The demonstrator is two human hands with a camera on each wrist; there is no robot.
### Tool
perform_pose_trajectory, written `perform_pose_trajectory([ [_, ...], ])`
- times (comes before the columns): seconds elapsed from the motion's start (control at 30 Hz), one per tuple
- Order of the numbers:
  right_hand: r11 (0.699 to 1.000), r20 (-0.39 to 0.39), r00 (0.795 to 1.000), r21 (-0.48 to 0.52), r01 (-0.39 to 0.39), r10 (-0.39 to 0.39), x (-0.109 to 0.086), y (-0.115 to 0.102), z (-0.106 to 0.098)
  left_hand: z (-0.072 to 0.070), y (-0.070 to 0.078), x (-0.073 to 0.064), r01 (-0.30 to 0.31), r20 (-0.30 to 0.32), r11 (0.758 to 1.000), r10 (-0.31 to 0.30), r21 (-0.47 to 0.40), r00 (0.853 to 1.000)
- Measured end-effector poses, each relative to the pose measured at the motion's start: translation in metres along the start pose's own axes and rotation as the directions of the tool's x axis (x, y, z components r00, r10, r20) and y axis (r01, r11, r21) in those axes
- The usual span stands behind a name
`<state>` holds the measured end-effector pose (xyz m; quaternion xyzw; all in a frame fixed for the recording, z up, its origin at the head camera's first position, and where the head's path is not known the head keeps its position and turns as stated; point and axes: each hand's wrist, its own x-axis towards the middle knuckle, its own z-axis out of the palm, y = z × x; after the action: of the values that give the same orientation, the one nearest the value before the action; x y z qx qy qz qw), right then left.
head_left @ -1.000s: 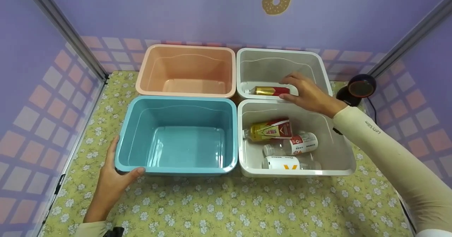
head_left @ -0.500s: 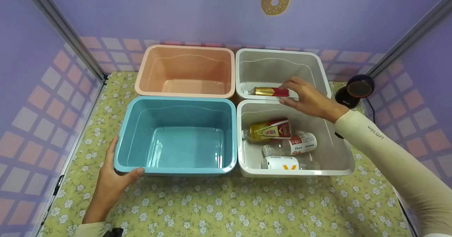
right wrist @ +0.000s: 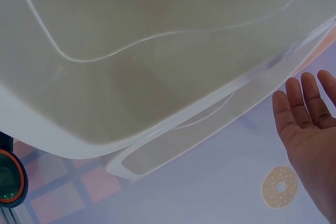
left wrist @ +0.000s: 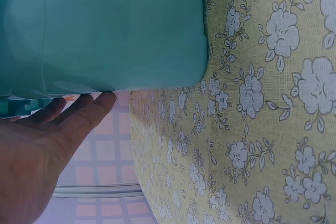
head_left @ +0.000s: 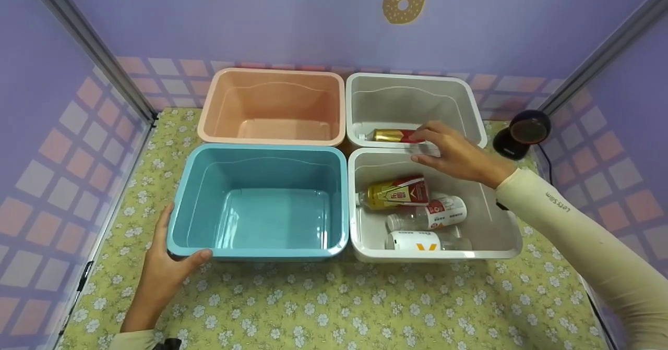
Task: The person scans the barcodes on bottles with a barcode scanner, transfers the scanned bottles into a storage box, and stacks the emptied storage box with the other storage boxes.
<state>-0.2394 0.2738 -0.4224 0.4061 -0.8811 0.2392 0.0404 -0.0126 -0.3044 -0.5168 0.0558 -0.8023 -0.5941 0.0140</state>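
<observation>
My left hand (head_left: 164,266) rests against the front left corner of the blue bin (head_left: 261,252). In the left wrist view its fingers (left wrist: 86,111) lie fairly straight along the bin's outer wall. My right hand (head_left: 454,149) hovers over the adjoining rims of the white front bin (head_left: 438,254) and the grey-white back bin (head_left: 412,76), holding nothing. The right wrist view shows its fingers (right wrist: 299,106) spread and relaxed. Past its fingertips, a bottle with a gold and red label (head_left: 391,135) lies in the back bin, its right end partly hidden by the hand.
In the front white bin lie a bottle with a yellow and red label (head_left: 394,192) and two clear bottles with white labels, one (head_left: 446,212) behind the other (head_left: 417,241). An orange bin (head_left: 276,71) stands back left. A black device (head_left: 524,131) sits far right.
My right hand has drawn back slightly toward me, away from the gold and red bottle. The left hand keeps its place on the blue bin. The head view has shifted a little.
</observation>
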Motion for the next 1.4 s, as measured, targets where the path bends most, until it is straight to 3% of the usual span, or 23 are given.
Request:
perform_pose_trajectory([
  [0.87,0.997,-0.011,0.997,-0.033,0.077,-0.077,-0.020,-0.019,0.010,-0.001,0.000,0.000,0.016,0.019,1.000,-0.016,0.003,1.000],
  [1.13,0.987,-0.033,0.987,-0.041,0.157,-0.158,-0.024,-0.021,0.018,-0.001,0.002,-0.001,0.017,0.020,0.999,-0.017,-0.030,1.000],
  [1.4,0.987,0.001,0.989,-0.055,0.150,-0.150,-0.030,-0.023,0.027,-0.001,0.001,0.000,0.019,0.023,0.999,-0.018,-0.045,1.000],
])
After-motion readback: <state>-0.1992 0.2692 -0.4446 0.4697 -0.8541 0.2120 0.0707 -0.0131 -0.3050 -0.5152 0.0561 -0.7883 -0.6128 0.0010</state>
